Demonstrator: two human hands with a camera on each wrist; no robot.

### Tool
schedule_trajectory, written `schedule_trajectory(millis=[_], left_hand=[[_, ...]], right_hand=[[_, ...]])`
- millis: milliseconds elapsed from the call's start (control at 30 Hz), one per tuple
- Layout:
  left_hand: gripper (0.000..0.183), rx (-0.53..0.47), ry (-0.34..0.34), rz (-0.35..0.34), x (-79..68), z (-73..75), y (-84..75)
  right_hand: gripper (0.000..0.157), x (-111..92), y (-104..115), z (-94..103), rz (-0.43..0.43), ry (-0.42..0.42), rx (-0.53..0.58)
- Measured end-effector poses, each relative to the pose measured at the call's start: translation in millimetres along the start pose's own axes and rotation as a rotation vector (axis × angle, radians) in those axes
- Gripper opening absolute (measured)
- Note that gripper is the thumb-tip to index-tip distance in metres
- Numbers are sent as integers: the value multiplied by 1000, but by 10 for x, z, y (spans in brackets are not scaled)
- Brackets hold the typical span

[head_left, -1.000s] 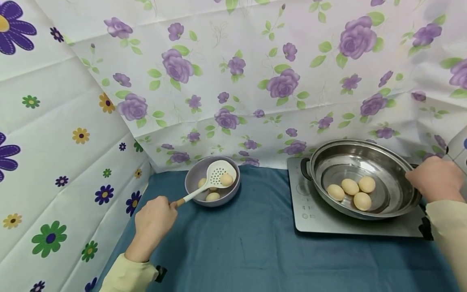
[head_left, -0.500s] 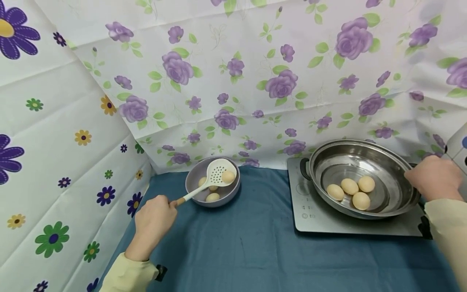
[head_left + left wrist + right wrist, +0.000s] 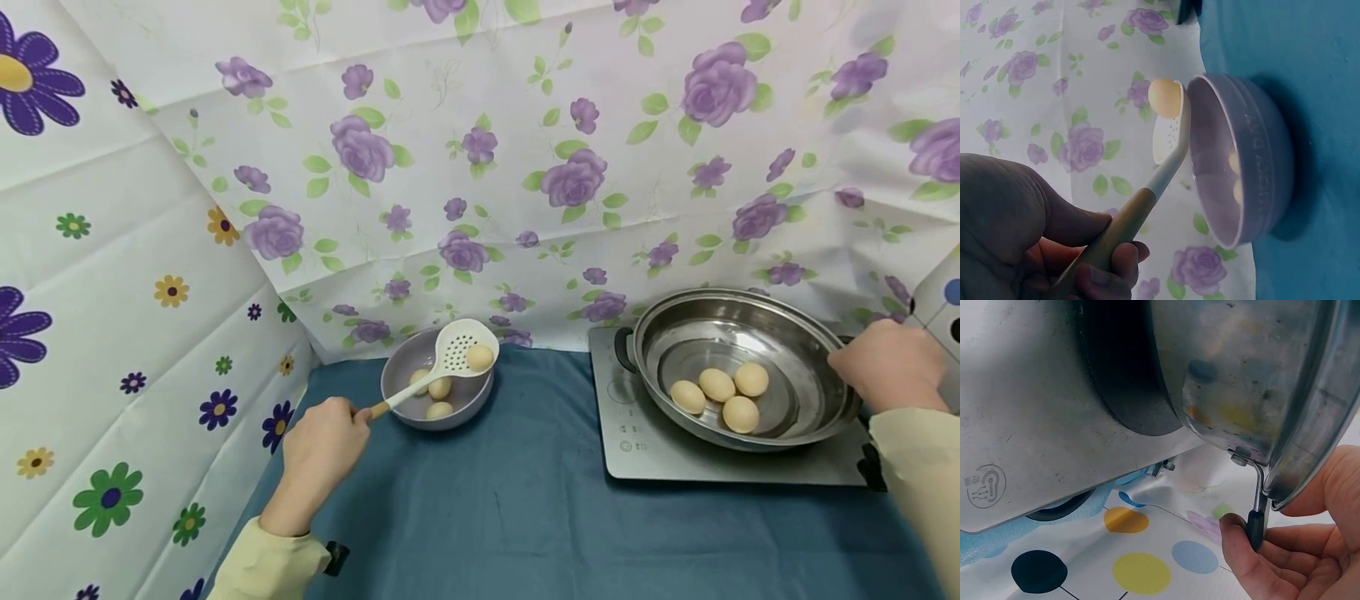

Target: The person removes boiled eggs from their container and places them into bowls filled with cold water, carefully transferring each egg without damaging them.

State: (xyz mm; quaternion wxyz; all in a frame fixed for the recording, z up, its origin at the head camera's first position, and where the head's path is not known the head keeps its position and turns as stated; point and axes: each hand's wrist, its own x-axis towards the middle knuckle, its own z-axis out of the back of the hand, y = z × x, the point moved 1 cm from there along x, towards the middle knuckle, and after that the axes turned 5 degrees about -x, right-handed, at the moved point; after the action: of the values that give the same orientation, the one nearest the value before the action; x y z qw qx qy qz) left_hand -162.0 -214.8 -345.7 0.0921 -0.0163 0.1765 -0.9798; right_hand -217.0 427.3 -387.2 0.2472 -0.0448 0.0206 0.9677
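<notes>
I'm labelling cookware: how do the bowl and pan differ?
The bowl is purplish grey; the pan is shiny metal. The bowl looks smaller and shows no handle; the larger pan has dark handles. The bowl stands on the cloth; the pan is over the hob. Both are round and hold eggs.

Right hand (image 3: 1313,550) gripping black handle (image 3: 1256,529), steel pan (image 3: 1229,369), metal cooktop (image 3: 1022,406), dotted cloth (image 3: 1141,573)

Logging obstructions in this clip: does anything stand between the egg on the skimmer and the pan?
Nothing visible blocks the egg on the skimmer: the rim of the bowl, the blue cloth and the cooktop all lie lower. The raised rim of the pan and its black handle would probably need clearing.
</notes>
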Motion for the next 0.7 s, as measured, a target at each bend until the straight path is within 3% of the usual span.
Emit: schedule_trajectory(millis=[267, 700], left_hand=[[30, -39, 44, -20, 10, -47, -231], [30, -90, 50, -132, 52, -152, -845]], right_hand=[[40, 0, 6, 6, 8, -5, -4], [46, 13, 5, 13, 6, -2, -35]])
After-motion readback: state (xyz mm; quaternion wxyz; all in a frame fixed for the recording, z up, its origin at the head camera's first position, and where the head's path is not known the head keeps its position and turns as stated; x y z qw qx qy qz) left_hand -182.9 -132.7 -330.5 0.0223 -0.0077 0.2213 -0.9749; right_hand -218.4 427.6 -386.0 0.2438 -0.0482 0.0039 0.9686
